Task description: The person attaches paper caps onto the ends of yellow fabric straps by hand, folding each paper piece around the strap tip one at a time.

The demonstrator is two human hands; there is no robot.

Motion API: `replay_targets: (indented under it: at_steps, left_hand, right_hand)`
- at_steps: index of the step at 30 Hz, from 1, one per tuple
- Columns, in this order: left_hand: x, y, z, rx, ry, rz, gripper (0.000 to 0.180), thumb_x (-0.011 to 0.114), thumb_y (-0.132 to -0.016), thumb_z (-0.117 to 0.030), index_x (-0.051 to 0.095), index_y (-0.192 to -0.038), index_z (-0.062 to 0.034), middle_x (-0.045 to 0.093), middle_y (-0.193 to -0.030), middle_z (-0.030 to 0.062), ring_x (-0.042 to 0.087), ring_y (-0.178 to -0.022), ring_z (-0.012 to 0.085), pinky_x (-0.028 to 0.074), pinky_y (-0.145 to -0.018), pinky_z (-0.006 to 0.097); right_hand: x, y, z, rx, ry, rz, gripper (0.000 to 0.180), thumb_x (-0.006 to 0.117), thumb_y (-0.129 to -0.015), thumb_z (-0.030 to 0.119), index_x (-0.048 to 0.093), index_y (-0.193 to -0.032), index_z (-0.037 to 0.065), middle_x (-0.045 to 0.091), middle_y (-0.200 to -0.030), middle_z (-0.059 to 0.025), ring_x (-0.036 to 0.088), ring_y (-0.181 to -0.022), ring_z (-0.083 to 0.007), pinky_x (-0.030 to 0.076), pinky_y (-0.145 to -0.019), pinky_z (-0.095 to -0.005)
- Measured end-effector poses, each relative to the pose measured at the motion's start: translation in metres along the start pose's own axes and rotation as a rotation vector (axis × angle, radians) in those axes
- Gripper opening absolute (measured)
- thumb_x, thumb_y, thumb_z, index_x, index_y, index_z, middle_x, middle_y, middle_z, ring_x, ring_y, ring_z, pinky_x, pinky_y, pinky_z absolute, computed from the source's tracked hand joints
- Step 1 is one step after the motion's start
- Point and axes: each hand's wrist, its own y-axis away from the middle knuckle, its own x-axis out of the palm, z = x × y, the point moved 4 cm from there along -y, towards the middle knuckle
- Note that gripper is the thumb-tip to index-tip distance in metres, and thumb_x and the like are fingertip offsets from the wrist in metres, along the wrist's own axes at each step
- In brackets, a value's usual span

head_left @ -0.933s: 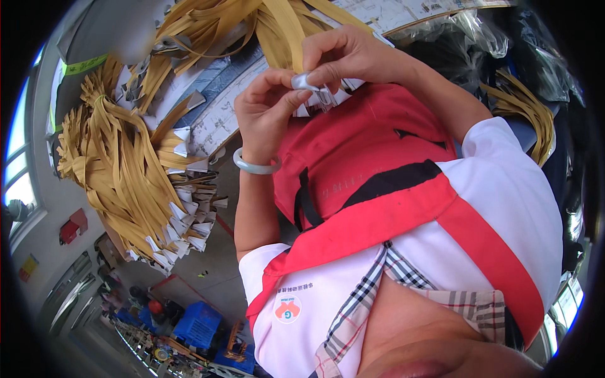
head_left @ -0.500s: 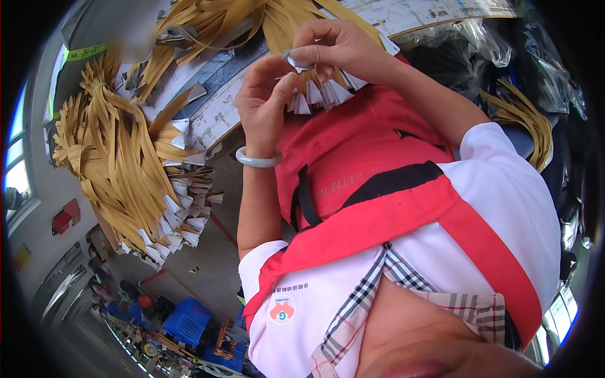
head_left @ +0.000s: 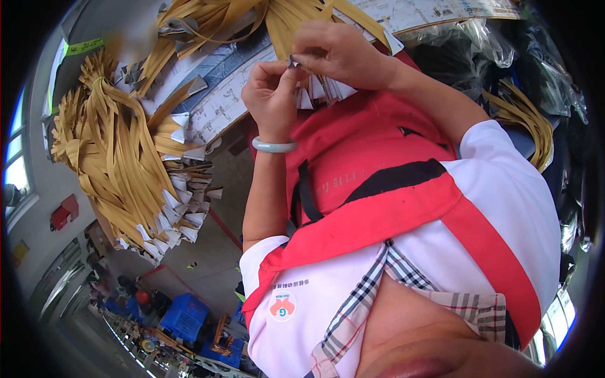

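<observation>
My left hand (head_left: 274, 94), with a pale bangle (head_left: 275, 145) on its wrist, pinches a small grey and white tab (head_left: 292, 62) between thumb and finger. Against it, my right hand (head_left: 343, 55) is closed on the same tab from the other side. The tab looks like the end of a tan strip, but fingers hide most of it. Just beyond and beneath my hands lies a bundle of tan strips (head_left: 282, 28) on the table edge. White flared tabs (head_left: 321, 91) of that bundle hang below my fingers, over the red apron (head_left: 372, 145).
A thick bundle of tan strips (head_left: 123, 145) with white ends drapes over the table's left side. More strips (head_left: 211, 22) lie on the worn white table (head_left: 217, 110). Clear plastic bags (head_left: 479, 41) and a coiled tan bundle (head_left: 523, 123) are at right.
My left hand has shifted slightly right, nearer my right hand. The fingers of both have closed tighter around the small tab, which now shows less white.
</observation>
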Motion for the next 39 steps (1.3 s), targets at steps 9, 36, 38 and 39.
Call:
replay_targets:
  at_steps: [9, 36, 38, 39]
  left_hand:
    - [-0.001, -0.001, -0.027, -0.062, 0.176, 0.152, 0.016, 0.067, -0.090, -0.001, 0.061, -0.105, 0.0029, 0.068, -0.095, 0.0128, 0.068, -0.075, 0.0164, 0.056, -0.070, 0.026]
    - [-0.011, -0.005, -0.030, 0.200, -0.105, 0.063, 0.009, 0.067, -0.090, 0.003, 0.058, -0.091, 0.0002, 0.065, -0.085, 0.0056, 0.061, -0.064, 0.0084, 0.052, -0.059, 0.022]
    - [-0.016, -0.008, -0.024, 0.214, -0.168, 0.030, 0.011, 0.068, -0.088, 0.004, 0.058, -0.088, -0.0013, 0.064, -0.083, 0.0036, 0.060, -0.063, 0.0074, 0.049, -0.057, 0.021]
    - [-0.017, -0.010, -0.023, 0.291, -0.275, 0.047, 0.012, 0.069, -0.087, 0.004, 0.058, -0.087, -0.0017, 0.063, -0.081, 0.0040, 0.059, -0.062, 0.0076, 0.048, -0.056, 0.022]
  right_hand:
    - [0.011, 0.016, -0.034, 0.290, -0.590, -0.223, 0.003, 0.065, -0.092, 0.008, 0.063, -0.094, 0.006, 0.061, -0.086, -0.0004, 0.061, -0.073, -0.0133, 0.050, -0.067, -0.0266]
    - [0.015, 0.007, -0.001, 0.547, -0.775, 0.091, 0.031, 0.059, -0.099, 0.034, 0.064, -0.095, 0.003, 0.060, -0.076, 0.0006, 0.053, -0.063, -0.0043, 0.045, -0.058, -0.0191]
    - [0.018, 0.010, 0.003, 0.532, -0.804, 0.111, 0.029, 0.057, -0.101, 0.030, 0.062, -0.093, 0.004, 0.061, -0.077, -0.0002, 0.054, -0.065, -0.0046, 0.045, -0.059, -0.0194]
    - [0.018, 0.009, 0.006, 0.531, -0.805, 0.116, 0.029, 0.057, -0.101, 0.030, 0.062, -0.093, 0.004, 0.061, -0.077, -0.0002, 0.054, -0.065, -0.0046, 0.045, -0.059, -0.0194]
